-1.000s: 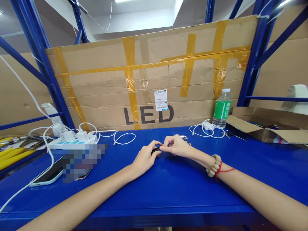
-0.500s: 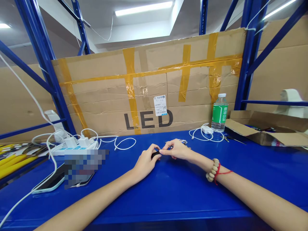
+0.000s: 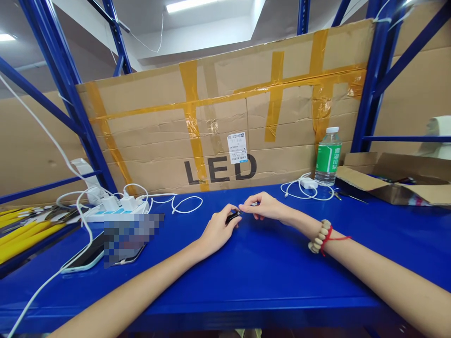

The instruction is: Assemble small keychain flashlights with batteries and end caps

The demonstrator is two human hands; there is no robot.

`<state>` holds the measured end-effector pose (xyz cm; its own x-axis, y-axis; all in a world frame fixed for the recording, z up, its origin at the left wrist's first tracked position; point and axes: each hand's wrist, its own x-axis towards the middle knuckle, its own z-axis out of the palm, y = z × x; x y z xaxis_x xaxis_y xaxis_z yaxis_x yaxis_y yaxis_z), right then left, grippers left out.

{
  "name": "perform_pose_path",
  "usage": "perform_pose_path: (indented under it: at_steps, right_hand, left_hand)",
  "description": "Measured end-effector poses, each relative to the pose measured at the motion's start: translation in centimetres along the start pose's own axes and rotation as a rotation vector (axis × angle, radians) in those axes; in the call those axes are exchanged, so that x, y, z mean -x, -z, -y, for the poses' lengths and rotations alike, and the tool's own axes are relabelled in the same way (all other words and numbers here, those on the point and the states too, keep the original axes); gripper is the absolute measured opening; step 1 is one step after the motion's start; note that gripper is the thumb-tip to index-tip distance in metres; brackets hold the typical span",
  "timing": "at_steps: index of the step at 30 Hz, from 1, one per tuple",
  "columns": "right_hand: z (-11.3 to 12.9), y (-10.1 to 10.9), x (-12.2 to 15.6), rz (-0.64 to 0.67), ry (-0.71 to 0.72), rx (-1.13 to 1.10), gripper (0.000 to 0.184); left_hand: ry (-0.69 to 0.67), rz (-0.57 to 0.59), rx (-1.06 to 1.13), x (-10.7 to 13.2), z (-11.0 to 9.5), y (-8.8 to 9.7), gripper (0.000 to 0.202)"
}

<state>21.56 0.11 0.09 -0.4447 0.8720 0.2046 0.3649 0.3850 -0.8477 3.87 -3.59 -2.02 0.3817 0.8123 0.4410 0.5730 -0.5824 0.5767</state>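
Over the middle of the blue tabletop, my left hand point(image 3: 217, 231) pinches a small, dark, slender object point(image 3: 231, 217) between thumb and fingers. A shiny tip shows at the object's right end; its exact kind is too small to make out. Just right of that tip, my right hand point(image 3: 265, 206) is closed in a pinch, its fingertips close to the tip. Whatever lies between those fingertips is hidden or too small to name. A beaded bracelet point(image 3: 320, 237) and a red string circle my right wrist.
Behind stands a taped cardboard sheet point(image 3: 155, 141). At left are a white power strip point(image 3: 116, 213), cables and a phone point(image 3: 86, 253). A water bottle point(image 3: 328, 157), a white charger cable point(image 3: 294, 190), thin tools point(image 3: 348, 197) and an open carton point(image 3: 391, 190) stand or lie at right.
My right hand's fingertips have drawn slightly away from the left hand, and the dark object's shiny tip now shows. Small pale items behind my right hand no longer show. The camera view has tilted slightly.
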Motion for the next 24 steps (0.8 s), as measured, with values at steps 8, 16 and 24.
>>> perform_pose_path:
  at_steps: [8, 16, 24]
  right_hand:
    - [0.1, 0.1, 0.1, 0.007, 0.015, -0.009, 0.040]
    - [-0.1, -0.5, 0.0, 0.005, 0.120, 0.186, 0.039]
    - [0.5, 0.2, 0.5, -0.126, 0.199, 0.665, 0.022]
  left_hand:
    - [0.000, 0.030, -0.015, 0.1, -0.1, -0.1, 0.015]
    - [-0.005, 0.033, -0.083, 0.0, 0.2, -0.2, 0.017]
    - [-0.065, 0.028, -0.256, -0.6, 1.5, 0.0, 0.024]
